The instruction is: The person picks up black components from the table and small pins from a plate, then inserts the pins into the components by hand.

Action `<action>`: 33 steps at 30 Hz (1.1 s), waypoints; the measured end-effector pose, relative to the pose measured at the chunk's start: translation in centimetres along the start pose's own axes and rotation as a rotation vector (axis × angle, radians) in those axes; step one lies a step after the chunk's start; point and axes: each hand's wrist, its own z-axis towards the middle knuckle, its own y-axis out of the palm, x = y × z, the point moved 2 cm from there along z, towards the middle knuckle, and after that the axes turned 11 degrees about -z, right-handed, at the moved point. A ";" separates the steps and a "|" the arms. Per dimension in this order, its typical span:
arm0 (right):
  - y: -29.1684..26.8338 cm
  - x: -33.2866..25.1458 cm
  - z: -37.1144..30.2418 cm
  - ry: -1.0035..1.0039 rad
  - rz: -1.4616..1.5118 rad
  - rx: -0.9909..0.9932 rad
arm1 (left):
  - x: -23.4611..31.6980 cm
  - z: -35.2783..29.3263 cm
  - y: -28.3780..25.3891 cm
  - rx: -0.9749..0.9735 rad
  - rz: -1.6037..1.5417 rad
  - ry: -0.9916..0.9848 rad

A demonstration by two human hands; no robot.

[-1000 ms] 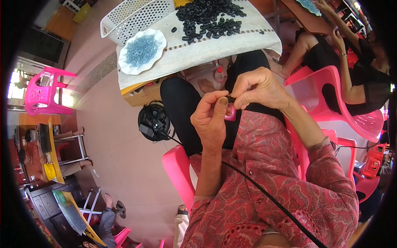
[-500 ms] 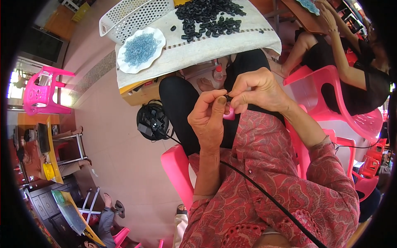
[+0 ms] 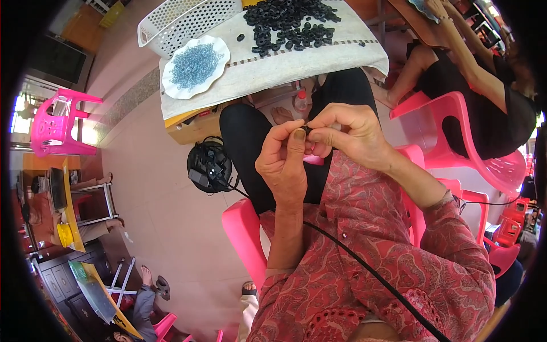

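Above my lap, my left hand point(image 3: 285, 159) pinches a small black ring-like piece point(image 3: 307, 130) between thumb and forefinger. My right hand point(image 3: 347, 131) meets it there, its thumb and fingertips closed against the same piece; whether they also hold something tiny cannot be seen. Beyond my knees, a heap of similar black pieces point(image 3: 290, 25) lies on the cloth-covered table point(image 3: 273, 73). A white wavy-edged plate point(image 3: 219, 67) at the table's left corner bears many small bluish clear bits.
A white perforated basket point(image 3: 188, 25) stands behind the plate. A black bundle of cables and devices point(image 3: 209, 165) sits on the floor left of my knee, its cord running across me. Another person works at right beside a pink chair point(image 3: 484, 131). A bottle point(image 3: 300, 101) stands under the table.
Both hands have shifted slightly left, still together at the black piece. My right hand has turned a little, with its fingers lower. The person at right has reached farther over their table.
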 end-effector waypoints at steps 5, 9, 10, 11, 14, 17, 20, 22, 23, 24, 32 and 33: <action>0.6 -0.1 -0.7 -0.075 -0.122 0.072 | -0.1 0.0 -0.1 0.009 -0.079 -0.030; 0.9 0.0 -0.8 -0.021 -0.122 0.090 | -0.8 0.0 -0.6 0.019 -0.188 -0.070; 0.9 0.0 -0.9 0.012 -0.104 0.112 | -0.9 0.0 -0.6 0.017 -0.188 -0.072; 0.9 0.0 -0.9 0.013 -0.104 0.115 | -1.0 0.0 -0.5 0.021 -0.195 -0.075; 0.8 -0.1 -0.7 -0.014 -0.181 0.160 | -1.1 0.0 -0.5 0.023 -0.185 -0.064; 0.6 -0.5 -0.6 -0.044 -0.303 0.187 | -1.0 0.0 -0.5 0.014 -0.131 -0.028; 0.6 -0.7 -0.6 -0.137 -0.422 0.219 | -0.8 0.1 -0.3 0.002 -0.041 0.018; 0.7 -0.5 -0.6 -0.165 -0.441 0.240 | -0.6 0.1 -0.3 -0.005 0.008 0.043; 0.7 -0.5 -0.6 -0.165 -0.442 0.240 | -0.5 0.1 -0.3 -0.016 0.057 0.069; 0.7 -0.5 -0.6 -0.187 -0.465 0.242 | -0.4 0.1 -0.3 -0.027 0.107 0.094; 0.6 -0.5 -0.5 -0.276 -0.563 0.246 | -0.8 0.0 -0.2 -0.029 0.208 0.154; 0.7 -0.3 -0.4 -0.284 -0.565 0.255 | -0.9 0.1 -0.2 -0.020 0.210 0.166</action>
